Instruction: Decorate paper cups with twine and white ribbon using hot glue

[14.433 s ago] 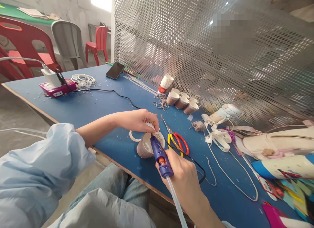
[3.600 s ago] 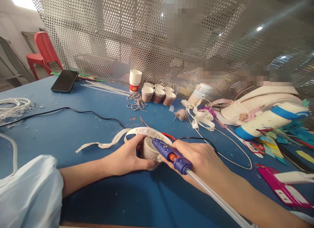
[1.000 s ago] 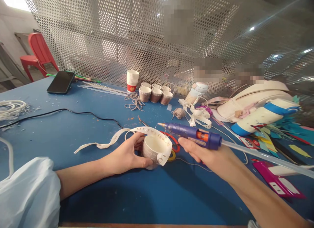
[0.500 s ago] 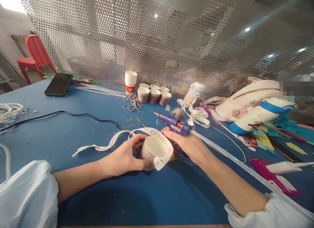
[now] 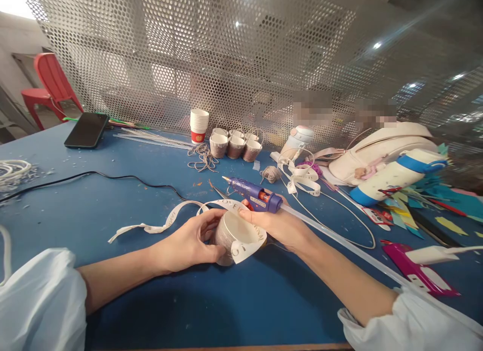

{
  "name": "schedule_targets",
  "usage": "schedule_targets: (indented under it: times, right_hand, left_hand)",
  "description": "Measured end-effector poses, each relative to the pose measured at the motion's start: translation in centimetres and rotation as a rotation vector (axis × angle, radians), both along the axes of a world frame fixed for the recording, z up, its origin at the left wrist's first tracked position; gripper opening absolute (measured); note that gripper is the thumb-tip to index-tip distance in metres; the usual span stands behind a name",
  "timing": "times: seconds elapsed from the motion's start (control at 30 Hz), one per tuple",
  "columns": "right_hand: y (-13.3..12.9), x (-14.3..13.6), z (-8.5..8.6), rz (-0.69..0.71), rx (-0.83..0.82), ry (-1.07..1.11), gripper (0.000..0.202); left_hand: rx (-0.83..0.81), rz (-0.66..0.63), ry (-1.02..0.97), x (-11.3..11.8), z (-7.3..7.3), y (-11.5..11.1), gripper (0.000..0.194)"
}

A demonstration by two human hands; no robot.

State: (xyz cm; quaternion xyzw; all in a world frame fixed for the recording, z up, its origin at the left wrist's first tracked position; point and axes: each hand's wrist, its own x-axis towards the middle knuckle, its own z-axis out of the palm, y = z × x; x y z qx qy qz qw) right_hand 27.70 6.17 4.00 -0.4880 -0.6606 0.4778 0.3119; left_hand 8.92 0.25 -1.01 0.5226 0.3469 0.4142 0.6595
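My left hand [image 5: 192, 242] grips the side of a small twine-wrapped paper cup [image 5: 225, 236], fingers behind and thumb in front. A white ribbon [image 5: 173, 213] with gold lettering loops around the cup's far and right side, one end at the front rim, the other trailing left on the table. A blue glue gun [image 5: 252, 192] with a long clear glue stick is held in my right hand [image 5: 277, 225], nozzle pointing left. My right thumb lies on the ribbon at the cup's far right rim; the other right fingers are mostly hidden.
Several wrapped cups [image 5: 236, 144] and a stack of paper cups [image 5: 198, 125] stand near the mesh panel. A phone [image 5: 86, 130] lies at the left. Ribbon, twine, bottles, a bag [image 5: 372, 154] and a magenta power strip [image 5: 426, 273] are on the right.
My right hand and the glue gun have moved left, and the right thumb now meets the ribbon by the rim. My left hand still holds the cup.
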Motion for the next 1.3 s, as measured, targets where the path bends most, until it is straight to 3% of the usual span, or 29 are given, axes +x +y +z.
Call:
schedule_targets:
  times: [0.2,0.4,0.63,1.03,1.3]
  right_hand:
    - [0.0,0.2,0.0,0.007,0.127,-0.229,0.021]
    - [-0.8,-0.3,0.8,0.074,0.243,-0.280,0.013]
    - [-0.7,0.3,1.0,0.093,0.178,-0.332,0.015]
    - [-0.7,1.2,0.6,0.009,0.092,-0.114,0.029]
    - [-0.7,0.2,-0.3,0.074,0.201,-0.177,0.020]
  left_hand:
    - [0.006,-0.020,-0.012,0.0,0.0,0.0,0.053]
    - [0.002,-0.008,0.012,0.0,0.2,0.0,0.055]
    - [0.024,0.007,0.052,-0.1,-0.2,0.1,0.056]
    - [-0.027,0.006,0.033,-0.3,0.6,0.1,0.057]
    - [-0.016,-0.013,0.021,-0.9,0.2,0.3,0.057]
